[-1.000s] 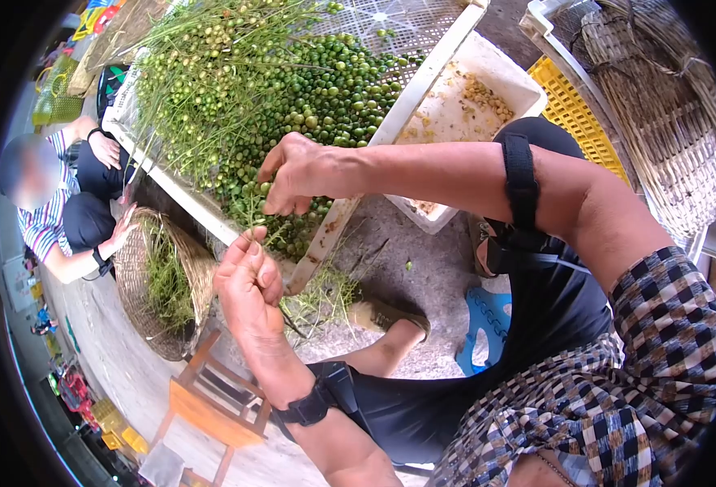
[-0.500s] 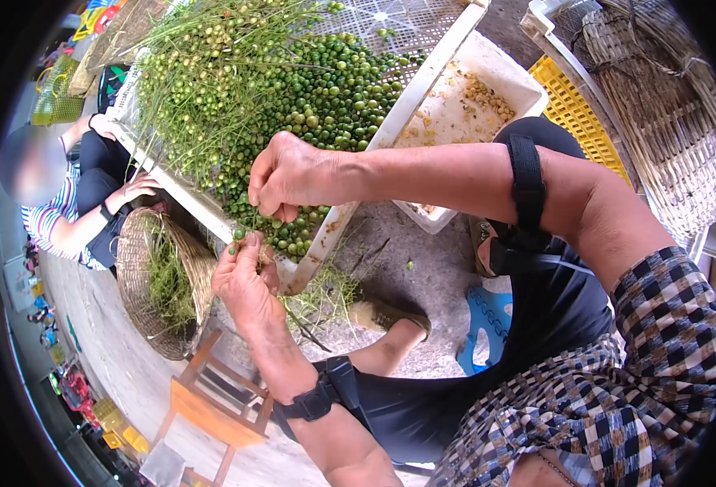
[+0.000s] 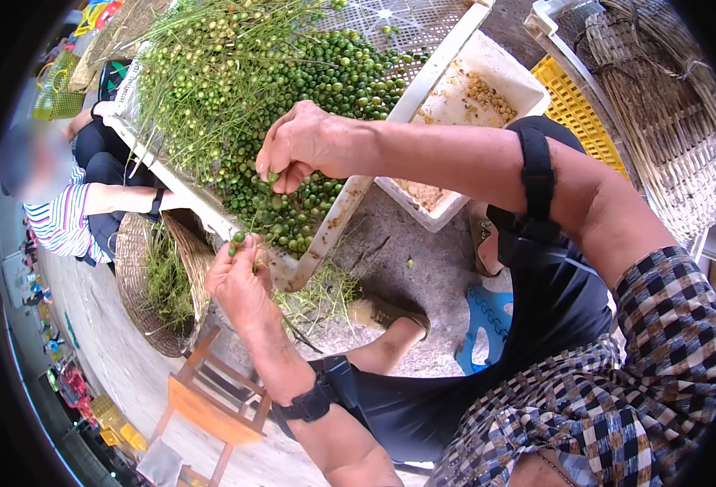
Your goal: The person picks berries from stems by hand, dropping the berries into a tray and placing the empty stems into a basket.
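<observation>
My left hand [image 3: 243, 284] is closed in a pinch near the lower corner of a white plastic crate [image 3: 338, 231]. Small round green fruits [image 3: 238, 238] show at its fingertips; any stem they hang from is hard to make out. Above the crate, my right hand [image 3: 301, 150] has its fingers curled, with a green fruit [image 3: 273, 176] between thumb and fingers. Beneath it lie many loose green fruits [image 3: 325, 89] in the crate. A heap of thin green stems with fruits [image 3: 204, 73] covers the crate's far left part.
Beside the crate stands a white tub [image 3: 447, 105] with yellowish bits. A wicker basket [image 3: 143, 280] holds bare stems, and a person [image 3: 58, 203] sits behind it. Around me are a wooden stool [image 3: 212, 402], a blue stool [image 3: 488, 321], a yellow crate [image 3: 581, 109] and a woven basket [image 3: 658, 105].
My right hand has moved up and away from my left, a green fruit now showing in its fingers. My left hand shifted slightly left. The other person's hand has gone down behind the wicker basket.
</observation>
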{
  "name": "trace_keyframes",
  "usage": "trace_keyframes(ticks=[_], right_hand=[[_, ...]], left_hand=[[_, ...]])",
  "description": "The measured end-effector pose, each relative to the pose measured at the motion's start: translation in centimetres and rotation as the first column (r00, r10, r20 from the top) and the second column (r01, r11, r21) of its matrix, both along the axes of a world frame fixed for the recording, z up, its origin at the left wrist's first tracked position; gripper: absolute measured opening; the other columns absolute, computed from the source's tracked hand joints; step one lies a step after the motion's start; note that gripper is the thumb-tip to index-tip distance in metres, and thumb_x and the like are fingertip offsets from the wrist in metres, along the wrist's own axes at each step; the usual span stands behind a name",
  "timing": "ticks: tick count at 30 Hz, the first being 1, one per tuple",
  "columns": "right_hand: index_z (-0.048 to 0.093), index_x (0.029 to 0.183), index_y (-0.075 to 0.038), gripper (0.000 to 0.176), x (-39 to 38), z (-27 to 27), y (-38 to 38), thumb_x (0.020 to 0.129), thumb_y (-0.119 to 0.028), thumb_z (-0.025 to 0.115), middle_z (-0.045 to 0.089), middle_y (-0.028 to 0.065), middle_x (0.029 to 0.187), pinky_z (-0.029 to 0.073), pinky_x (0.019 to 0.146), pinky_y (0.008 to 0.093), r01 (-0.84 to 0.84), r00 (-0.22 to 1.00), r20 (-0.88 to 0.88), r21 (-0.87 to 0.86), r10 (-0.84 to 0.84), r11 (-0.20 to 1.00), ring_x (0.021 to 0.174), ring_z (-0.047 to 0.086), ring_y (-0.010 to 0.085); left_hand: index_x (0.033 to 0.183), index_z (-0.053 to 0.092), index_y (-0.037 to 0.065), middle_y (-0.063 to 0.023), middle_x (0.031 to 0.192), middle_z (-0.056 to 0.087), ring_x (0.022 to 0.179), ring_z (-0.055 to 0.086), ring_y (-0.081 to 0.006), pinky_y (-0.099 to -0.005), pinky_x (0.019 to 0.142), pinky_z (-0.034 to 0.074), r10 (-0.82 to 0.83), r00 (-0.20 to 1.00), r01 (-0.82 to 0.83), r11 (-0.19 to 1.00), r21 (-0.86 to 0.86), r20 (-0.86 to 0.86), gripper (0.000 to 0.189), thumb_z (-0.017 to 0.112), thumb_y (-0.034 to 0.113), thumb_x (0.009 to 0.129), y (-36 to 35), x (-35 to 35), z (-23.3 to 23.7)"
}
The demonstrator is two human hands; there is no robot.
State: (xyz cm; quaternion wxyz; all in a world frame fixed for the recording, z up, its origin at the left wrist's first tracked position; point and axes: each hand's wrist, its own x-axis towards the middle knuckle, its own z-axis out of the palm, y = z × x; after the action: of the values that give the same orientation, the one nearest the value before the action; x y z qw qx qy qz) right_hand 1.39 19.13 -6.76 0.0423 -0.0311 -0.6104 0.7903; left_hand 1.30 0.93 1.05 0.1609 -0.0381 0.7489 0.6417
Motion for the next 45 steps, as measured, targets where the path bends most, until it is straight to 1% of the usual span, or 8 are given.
trace_keyframes(ticks=[4,6,10,20,26,32,34,45], right_hand=[[0.058,0.077,0.007,0.015,0.9,1.6,-0.5,0.065,0.001,0.053,0.058,0.0134,0.069,0.046,0.040,0.0251,-0.130,0.986,0.059,-0.311,0.156,0.941,0.051,0.057,0.0179],[0.059,0.075,0.004,0.013,1.6,2.7,-1.4,0.068,-0.006,0.056,0.057,0.0093,0.067,0.044,0.037,0.0235,-0.224,0.939,0.249,-0.086,0.239,0.971,0.048,0.054,0.0131],[0.058,0.067,0.000,0.013,2.7,4.0,-2.6,0.070,-0.013,0.060,0.054,0.0044,0.058,0.038,0.034,0.0222,-0.313,0.920,0.190,-0.173,0.343,0.934,0.042,0.049,0.0093],[0.057,0.078,0.008,0.015,0.0,-0.3,-0.9,0.069,-0.004,0.056,0.054,0.0096,0.060,0.043,0.037,0.0247,-0.159,0.974,0.170,0.046,0.149,0.986,0.046,0.052,0.0130],[0.053,0.094,0.012,0.038,1.1,2.6,-0.3,0.063,-0.006,0.064,0.054,0.0101,0.062,0.047,0.044,0.0268,-0.165,0.972,0.155,-0.089,0.177,0.982,0.053,0.054,0.0141],[0.060,0.066,0.002,0.014,1.7,3.5,-0.8,0.065,-0.012,0.061,0.055,0.0045,0.057,0.037,0.038,0.0221,-0.183,0.970,0.146,-0.076,0.192,0.980,0.045,0.048,0.0090],[0.060,0.067,0.002,0.014,1.0,3.1,-0.4,0.066,-0.011,0.060,0.055,0.0050,0.058,0.036,0.037,0.0217,-0.193,0.976,-0.097,0.025,0.195,0.981,0.044,0.047,0.0089],[0.059,0.085,0.002,0.019,0.5,3.1,1.2,0.071,-0.010,0.055,0.055,0.0066,0.065,0.038,0.034,0.0225,-0.206,0.970,0.126,-0.024,0.207,0.978,0.047,0.049,0.0096]], left_hand=[[0.079,0.058,-0.001,-0.0024,0.056,0.052,0.040,0.042,-0.0035,-0.0129,0.033,0.026,-0.009,0.999,0.007,0.998,0.056,0.043,0.004,0.058,0.002,0.076,-1.2,-0.9,-1.0],[0.079,0.058,-0.002,-0.0031,0.056,0.052,0.039,0.041,-0.0038,-0.0133,0.032,0.025,0.052,0.995,-0.056,0.997,0.051,0.081,0.005,0.058,0.001,0.076,-1.3,-1.1,-1.3],[0.079,0.058,-0.002,-0.0028,0.055,0.051,0.039,0.042,-0.0039,-0.0129,0.032,0.025,0.016,0.992,-0.027,0.996,0.086,0.126,0.006,0.058,0.002,0.076,-0.2,-0.4,0.3],[0.079,0.057,-0.002,-0.0015,0.055,0.050,0.040,0.042,-0.0034,-0.0126,0.032,0.022,-0.037,0.994,0.026,0.994,0.104,0.102,0.008,0.059,0.004,0.075,-1.6,-1.2,0.4],[0.080,0.057,-0.001,-0.0015,0.053,0.048,0.035,0.035,-0.0028,-0.0138,0.032,0.019,0.094,0.994,-0.096,0.995,0.037,0.052,0.010,0.060,0.007,0.075,-1.0,-0.7,-0.3],[0.080,0.057,-0.001,-0.0017,0.053,0.049,0.035,0.035,-0.0028,-0.0151,0.032,0.018,-0.065,0.983,0.049,0.994,0.093,0.173,0.012,0.060,0.010,0.077,-0.9,-0.6,0.9],[0.080,0.057,-0.001,-0.0019,0.053,0.049,0.035,0.034,-0.0031,-0.0156,0.032,0.018,-0.034,0.983,0.024,0.998,0.056,0.179,0.012,0.060,0.010,0.077,-1.0,-0.7,0.6],[0.082,0.057,0.000,-0.0029,0.053,0.049,0.034,0.033,-0.0042,-0.0161,0.032,0.018,-0.104,0.966,0.082,0.992,0.098,0.237,0.012,0.060,0.010,0.076,-1.6,-0.8,1.2]])
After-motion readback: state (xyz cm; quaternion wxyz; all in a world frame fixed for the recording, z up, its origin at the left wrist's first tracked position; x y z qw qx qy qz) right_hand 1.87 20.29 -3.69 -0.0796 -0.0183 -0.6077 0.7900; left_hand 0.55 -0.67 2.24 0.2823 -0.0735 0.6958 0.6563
